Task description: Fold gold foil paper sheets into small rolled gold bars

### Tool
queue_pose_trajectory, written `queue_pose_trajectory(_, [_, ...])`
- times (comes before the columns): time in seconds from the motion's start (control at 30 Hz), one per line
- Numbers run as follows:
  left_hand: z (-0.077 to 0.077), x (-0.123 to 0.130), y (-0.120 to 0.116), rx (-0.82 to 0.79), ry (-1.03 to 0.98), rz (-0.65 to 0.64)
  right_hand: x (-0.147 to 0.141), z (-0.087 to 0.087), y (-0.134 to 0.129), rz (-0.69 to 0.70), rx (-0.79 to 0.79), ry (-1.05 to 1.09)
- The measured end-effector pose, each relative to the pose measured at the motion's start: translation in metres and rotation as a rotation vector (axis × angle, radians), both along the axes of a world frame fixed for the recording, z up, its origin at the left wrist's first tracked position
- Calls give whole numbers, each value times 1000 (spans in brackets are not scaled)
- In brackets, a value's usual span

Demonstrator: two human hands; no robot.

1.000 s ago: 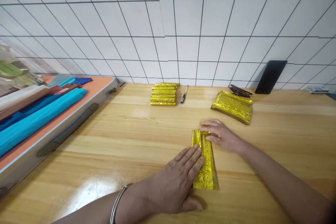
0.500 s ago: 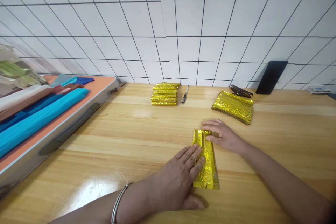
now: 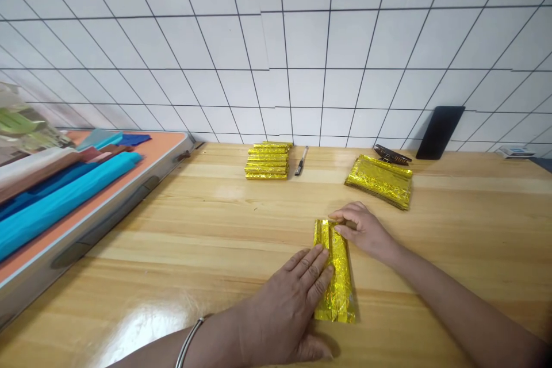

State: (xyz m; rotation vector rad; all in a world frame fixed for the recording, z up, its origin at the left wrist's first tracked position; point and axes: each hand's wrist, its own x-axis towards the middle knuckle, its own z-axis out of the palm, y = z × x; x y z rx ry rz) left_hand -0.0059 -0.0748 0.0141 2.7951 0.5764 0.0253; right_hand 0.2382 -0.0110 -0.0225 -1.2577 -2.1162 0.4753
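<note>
Head view: The folded gold foil sheet lies on the counter, well in from the far edge. The left hand rests flat on it, fingers extended and close together. The right hand is at its far end, thumb and fingers narrowly spaced; whether they grip cannot be told. Near the counter's far edge: folded gold strips, pen, foil stack.

White wall, dark grid lines, behind pale wooden tabletop; bright glare on near left part.
</note>
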Motion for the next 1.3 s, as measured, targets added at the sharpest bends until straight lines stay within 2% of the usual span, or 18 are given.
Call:
queue_pose_trajectory(0.13, [1, -1, 0, 23, 5, -5, -1, 1, -2, -30, 24, -68])
queue_pose_trajectory(0.37, [2, -1, 1, 30, 10, -9, -4, 4, -1, -35, 40, -66])
queue_pose_trajectory(0.73, [2, 0, 2, 13, 1, -3, -6, 0, -1, -43, 66, -185])
queue_pose_trajectory(1.3, [0, 0, 3, -45, 19, -7, 5, 5, 3, 58, 3, -56])
